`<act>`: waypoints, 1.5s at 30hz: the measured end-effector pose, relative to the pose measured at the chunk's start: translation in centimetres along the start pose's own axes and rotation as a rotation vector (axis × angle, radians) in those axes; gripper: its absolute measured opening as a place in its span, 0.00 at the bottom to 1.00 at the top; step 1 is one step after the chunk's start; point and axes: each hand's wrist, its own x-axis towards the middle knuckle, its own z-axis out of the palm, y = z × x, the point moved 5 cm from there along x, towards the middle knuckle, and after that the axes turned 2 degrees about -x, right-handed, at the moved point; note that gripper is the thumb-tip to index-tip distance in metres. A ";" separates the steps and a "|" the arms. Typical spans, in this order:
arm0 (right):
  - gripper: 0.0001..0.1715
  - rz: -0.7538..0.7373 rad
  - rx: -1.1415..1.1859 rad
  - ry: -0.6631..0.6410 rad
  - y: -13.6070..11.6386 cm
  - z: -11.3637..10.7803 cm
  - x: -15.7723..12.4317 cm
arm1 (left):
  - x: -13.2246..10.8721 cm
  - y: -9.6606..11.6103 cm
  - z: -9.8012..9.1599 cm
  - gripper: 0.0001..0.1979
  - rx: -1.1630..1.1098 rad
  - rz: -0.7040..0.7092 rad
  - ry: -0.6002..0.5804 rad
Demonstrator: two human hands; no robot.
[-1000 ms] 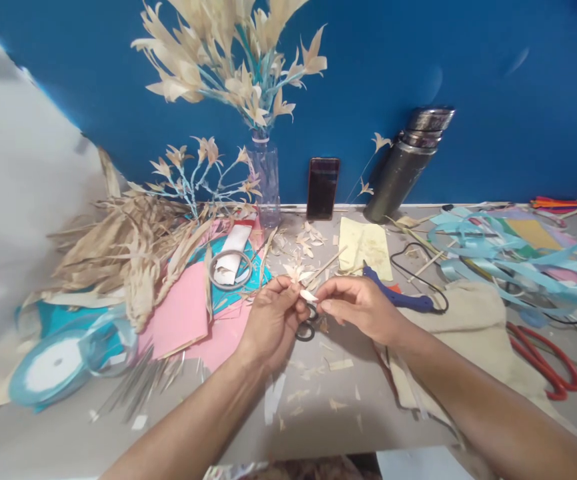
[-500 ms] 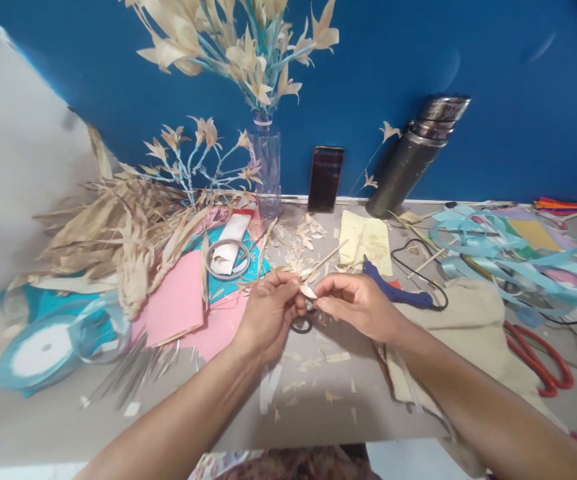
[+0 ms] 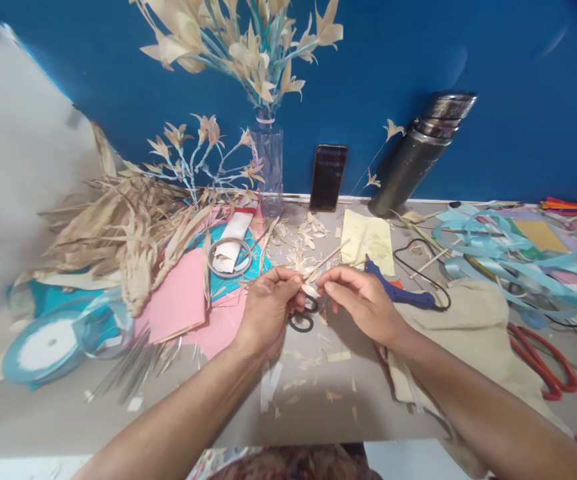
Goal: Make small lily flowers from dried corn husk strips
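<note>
A small pale petal-shaped piece of dried husk [image 3: 311, 291] is pinched between the thumb and fingers of my left hand [image 3: 271, 307], which is closed on its left end. My right hand [image 3: 361, 300] is at the other end, its curled fingertips at the piece's tip. Just beneath, black-handled scissors [image 3: 301, 324] lie on the table, their blades hidden from view. Loose cut petals [image 3: 311, 230] are scattered behind my hands. To the right of my right hand lies a blue glue gun [image 3: 403, 291] with a black cord.
Dried husks [image 3: 118, 233], pink sheets [image 3: 178, 293], a blue ribbon spool [image 3: 43, 347] and thin wires [image 3: 125, 367] fill the left. A bottle [image 3: 268, 167] of husk flowers, a phone [image 3: 329, 177] and a flask [image 3: 418, 160] stand behind. Beige cloth [image 3: 463, 320] and red-handled scissors [image 3: 543, 360] lie right.
My right thumb has lifted and shifted slightly against the petal piece, which now tilts more downward to the right. More of the black scissor handles shows below my hands.
</note>
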 end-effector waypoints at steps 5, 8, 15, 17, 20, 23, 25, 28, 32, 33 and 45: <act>0.11 -0.011 0.026 -0.060 0.1 0.6 -0.1 | -0.2 0.3 0.0 0.09 0.095 0.064 -0.005; 0.11 0.019 0.119 -0.095 0.6 1.1 -0.1 | -0.3 0.2 0.2 0.10 0.010 0.044 -0.043; 0.15 0.193 0.317 -0.026 1.7 1.2 0.1 | -0.1 -0.3 0.4 0.11 -0.210 -0.057 -0.110; 0.16 0.217 0.353 0.026 1.8 1.1 0.1 | 0.0 -0.5 0.4 0.11 -0.235 -0.076 -0.117; 0.17 0.228 0.388 0.087 1.7 1.0 0.2 | 0.0 -0.6 0.5 0.11 -0.249 -0.077 -0.112; 0.19 0.244 0.424 0.102 1.7 1.1 0.1 | -0.1 -0.6 0.7 0.13 -0.251 -0.064 -0.117; 0.20 0.253 0.438 0.104 1.8 1.2 0.0 | -0.2 -0.7 1.0 0.13 -0.240 -0.054 -0.143; 0.21 0.247 0.428 0.121 1.9 1.3 -0.1 | -0.5 -0.9 1.3 0.13 -0.199 -0.049 -0.172; 0.16 0.206 0.403 0.153 1.8 1.3 -0.2 | -1.0 -1.1 1.8 0.12 -0.153 -0.045 -0.199; 0.15 0.200 0.396 0.161 1.7 1.3 -0.3 | -1.1 -1.0 1.9 0.12 -0.144 -0.037 -0.208; 0.13 0.186 0.336 0.084 0.6 1.6 -0.4 | -1.4 -0.8 2.1 0.13 -0.106 -0.049 -0.230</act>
